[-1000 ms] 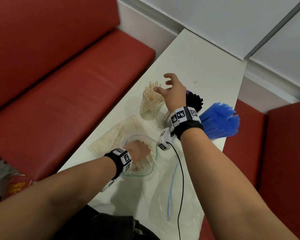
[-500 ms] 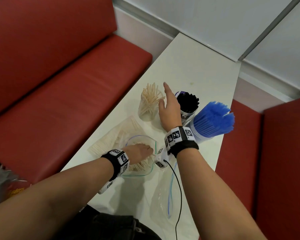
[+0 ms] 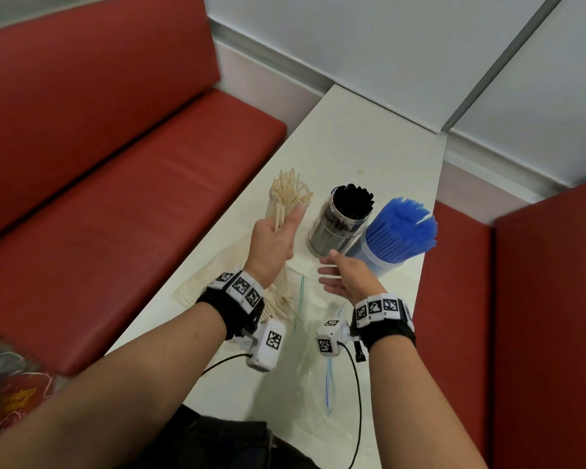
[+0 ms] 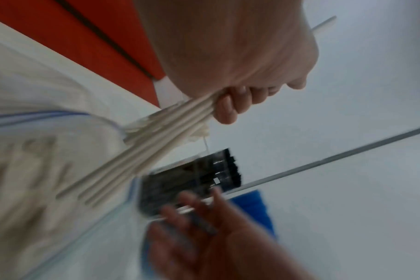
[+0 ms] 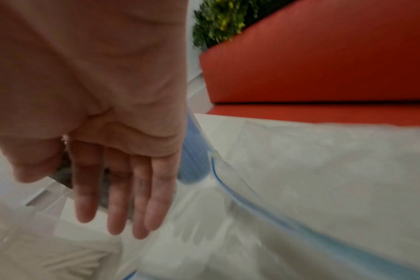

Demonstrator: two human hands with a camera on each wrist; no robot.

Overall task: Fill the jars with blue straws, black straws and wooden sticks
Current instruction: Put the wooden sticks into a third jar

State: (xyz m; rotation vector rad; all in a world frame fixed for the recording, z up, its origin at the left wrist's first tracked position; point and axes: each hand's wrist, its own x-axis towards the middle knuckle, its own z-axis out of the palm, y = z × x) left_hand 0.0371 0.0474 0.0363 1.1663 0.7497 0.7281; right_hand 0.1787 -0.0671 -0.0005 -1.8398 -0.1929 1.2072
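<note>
Left hand (image 3: pixel 271 245), a second ago down in the bag (image 3: pixel 298 299), now lifted gripping a bundle of wooden sticks (image 4: pixel 142 151) beside their jar (image 3: pixel 278 204) on the tabletop (image 3: pixel 369 143); right hand (image 3: pixel 349 277) withdrawn, fingers loose and empty; insertion likely follows.

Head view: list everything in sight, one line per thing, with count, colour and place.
clear jar of wooden sticks: one, pale tan, far left of the jar row
clear jar of black straws: one, middle
clear jar of blue straws: one, right
clear zip bag of wooden sticks: one, under the left wrist
empty clear zip bag: one, near table edge
white table: one
red bench seats: both sides
left hand: grips a bundle of wooden sticks
right hand: open, beside the black-straw jar
</note>
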